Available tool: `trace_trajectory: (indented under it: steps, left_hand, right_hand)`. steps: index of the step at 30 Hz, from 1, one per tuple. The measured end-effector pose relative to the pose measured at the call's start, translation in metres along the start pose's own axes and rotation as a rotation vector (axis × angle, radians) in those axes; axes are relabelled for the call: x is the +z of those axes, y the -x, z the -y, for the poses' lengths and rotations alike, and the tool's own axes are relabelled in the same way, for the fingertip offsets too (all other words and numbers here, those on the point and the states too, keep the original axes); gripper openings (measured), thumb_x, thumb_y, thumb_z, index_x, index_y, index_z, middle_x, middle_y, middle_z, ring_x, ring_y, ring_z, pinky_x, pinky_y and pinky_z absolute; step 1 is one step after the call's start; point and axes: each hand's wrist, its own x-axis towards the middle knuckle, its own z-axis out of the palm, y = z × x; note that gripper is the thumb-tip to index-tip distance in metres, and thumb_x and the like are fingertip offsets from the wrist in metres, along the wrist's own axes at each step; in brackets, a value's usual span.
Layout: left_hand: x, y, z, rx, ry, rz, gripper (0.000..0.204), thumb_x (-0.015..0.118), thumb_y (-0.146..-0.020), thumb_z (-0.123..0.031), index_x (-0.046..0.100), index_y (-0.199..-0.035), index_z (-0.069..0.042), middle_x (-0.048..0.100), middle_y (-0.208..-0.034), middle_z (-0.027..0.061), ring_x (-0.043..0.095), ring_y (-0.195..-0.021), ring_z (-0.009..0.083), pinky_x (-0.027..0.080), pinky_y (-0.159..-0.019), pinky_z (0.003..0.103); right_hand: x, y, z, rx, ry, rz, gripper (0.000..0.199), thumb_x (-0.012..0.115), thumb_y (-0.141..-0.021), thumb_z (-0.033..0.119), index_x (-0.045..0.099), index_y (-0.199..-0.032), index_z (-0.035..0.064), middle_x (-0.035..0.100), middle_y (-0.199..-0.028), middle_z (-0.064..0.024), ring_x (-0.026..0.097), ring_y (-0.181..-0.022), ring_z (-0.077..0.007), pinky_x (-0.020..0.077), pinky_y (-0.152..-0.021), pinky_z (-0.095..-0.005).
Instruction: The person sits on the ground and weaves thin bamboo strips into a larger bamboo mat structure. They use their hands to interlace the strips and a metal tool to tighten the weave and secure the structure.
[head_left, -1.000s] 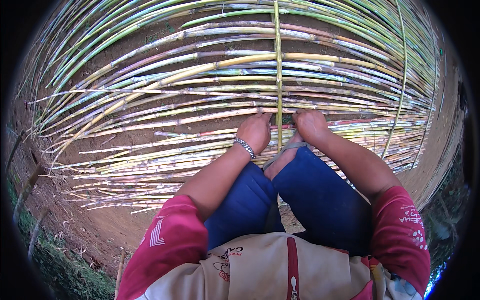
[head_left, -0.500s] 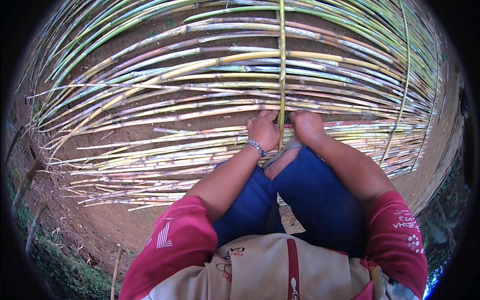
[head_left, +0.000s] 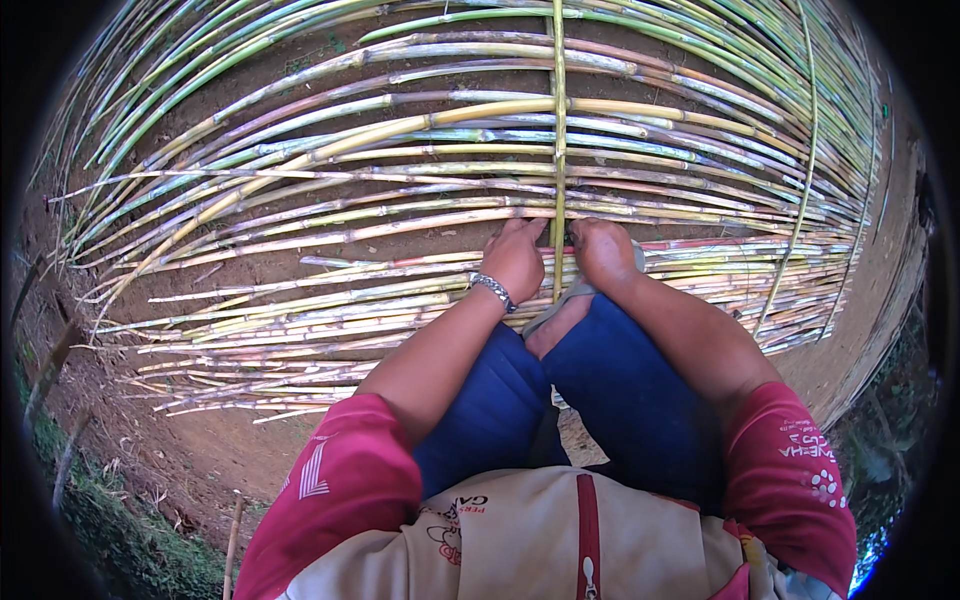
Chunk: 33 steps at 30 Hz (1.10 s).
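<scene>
Rows of long jointed canes [head_left: 400, 217], yellow, green and purplish, lie crosswise over the ground. A long upright-running pole [head_left: 560, 130] crosses on top of them. Just left of this pole, my left hand [head_left: 514, 262] has its fingers curled in at the edge of a pale cane; the fingertips are partly hidden. My right hand [head_left: 604, 252] is closed in a fist close to the pole's right side, with a small dark bit showing by its fingertips. What either hand pinches is too small to make out.
Another thin crosswise pole [head_left: 806, 190] lies over the canes at the right. My sandalled foot [head_left: 562, 325] rests on the near canes, below my hands. Bare soil [head_left: 230, 450] and green plants [head_left: 130, 540] are at the lower left, with several upright stakes [head_left: 68, 455].
My hands have shifted slightly; the left has drawn a little left, away from the pole. The right has turned somewhat, staying beside it. The canes look the same.
</scene>
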Motion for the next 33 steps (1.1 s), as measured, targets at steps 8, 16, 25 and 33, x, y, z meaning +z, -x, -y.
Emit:
trace_trajectory:
  steps: [8,16,25,33]
  left_hand:
    - [0.001,-0.001,-0.002,-0.054,-0.014,-0.087,0.029,0.064,-0.092,-0.008,0.073,-0.119,-0.004,0.069,-0.107,0.0238,0.068,-0.098,0.0431,0.055,-0.089,0.050]
    - [-0.004,-0.003,0.003,-0.018,-0.022,-0.058,0.028,0.063,-0.091,-0.010,0.075,-0.117,-0.009,0.072,-0.105,0.0194,0.070,-0.095,0.0402,0.057,-0.086,0.051]
    - [-0.011,-0.006,-0.006,-0.083,-0.067,0.068,0.034,0.054,-0.097,-0.012,0.075,-0.124,-0.013,0.072,-0.114,0.0178,0.070,-0.104,0.0384,0.056,-0.092,0.049]
    - [-0.017,-0.011,-0.006,-0.132,-0.076,0.203,0.042,0.053,-0.096,-0.011,0.072,-0.132,-0.017,0.071,-0.121,0.0152,0.065,-0.118,0.0346,0.053,-0.100,0.047]
  right_hand:
    - [-0.005,0.000,0.006,-0.029,0.048,0.040,0.005,0.062,-0.084,0.008,0.067,-0.083,0.0055,0.072,-0.084,-0.0185,0.072,-0.082,-0.0379,0.0573,-0.075,-0.0488]
    - [-0.021,-0.002,0.001,-0.107,0.188,0.172,0.011,0.060,-0.086,0.009,0.070,-0.090,0.0056,0.074,-0.088,-0.0163,0.075,-0.086,-0.0343,0.0594,-0.076,-0.0469]
    - [-0.013,-0.002,0.000,-0.023,0.083,0.119,0.010,0.061,-0.086,0.009,0.070,-0.086,0.0065,0.073,-0.085,-0.0189,0.072,-0.082,-0.0385,0.0573,-0.076,-0.0499]
    - [-0.001,-0.001,0.001,0.026,-0.007,0.058,0.006,0.063,-0.083,0.007,0.067,-0.081,0.0048,0.071,-0.080,-0.0211,0.071,-0.079,-0.0428,0.0554,-0.075,-0.0532]
